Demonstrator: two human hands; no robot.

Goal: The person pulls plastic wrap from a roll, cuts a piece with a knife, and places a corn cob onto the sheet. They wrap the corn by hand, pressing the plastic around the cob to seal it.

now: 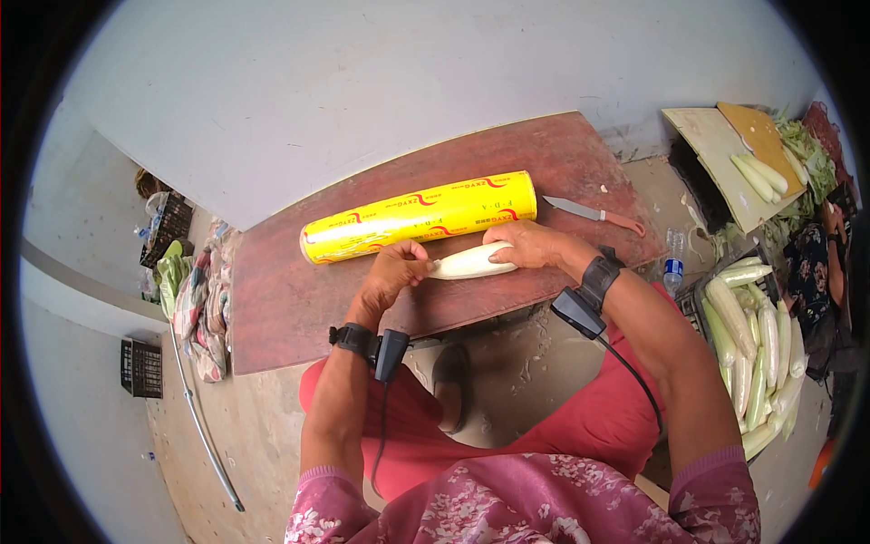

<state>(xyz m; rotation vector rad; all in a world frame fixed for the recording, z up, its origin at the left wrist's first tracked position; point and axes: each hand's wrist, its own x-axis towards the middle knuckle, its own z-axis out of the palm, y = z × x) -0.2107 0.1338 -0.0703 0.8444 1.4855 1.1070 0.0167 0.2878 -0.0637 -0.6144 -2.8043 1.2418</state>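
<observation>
A pale ear of corn (pixel 474 261), apparently still in thin husk, lies level between my hands just above the table's near side. My left hand (pixel 399 275) pinches its narrow left tip between thumb and fingers. Around the thicker right end my right hand (pixel 530 247) is closed, thumb on top. Directly behind them rests a large yellow roll of cling film (pixel 419 216) with red printed lettering. A knife (pixel 594 215) with a reddish handle lies to the right of the roll, its blade pointing left.
The low reddish table (pixel 299 308) meets a white wall. On the right, a crate holds many pale ears (pixel 757 335), near a water bottle (pixel 673 263). Farther back, boards (pixel 725 163) carry more ears beside another person's arm (pixel 834 254). Cloth (pixel 207 308) and a metal pole (pixel 201 422) lie left.
</observation>
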